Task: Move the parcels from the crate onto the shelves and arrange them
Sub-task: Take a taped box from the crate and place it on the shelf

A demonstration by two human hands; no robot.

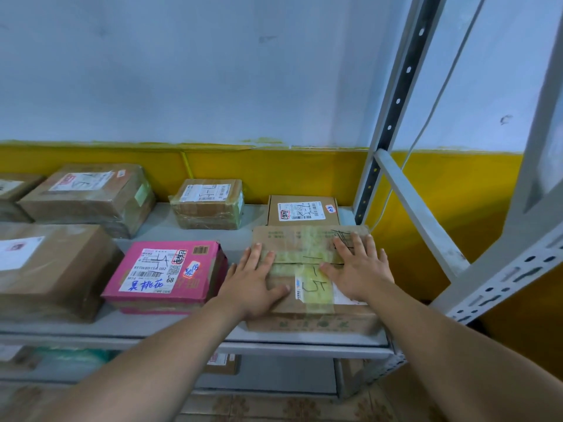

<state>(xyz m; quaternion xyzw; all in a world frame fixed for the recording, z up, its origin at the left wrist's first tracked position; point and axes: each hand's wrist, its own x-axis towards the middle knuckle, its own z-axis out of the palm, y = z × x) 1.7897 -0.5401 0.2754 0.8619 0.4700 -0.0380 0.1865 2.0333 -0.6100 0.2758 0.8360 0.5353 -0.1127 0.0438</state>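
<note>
Honestly, left hand (256,281) and right hand (359,269) just lie flat on the brown box (292,239), so a hard shove could ram the small box (303,210) behind.

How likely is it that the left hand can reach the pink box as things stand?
Probably yes. The left hand lies flat on the brown box right beside the pink box; nothing stands in the narrow gap between them, and the pink box's top is uncovered.
</note>
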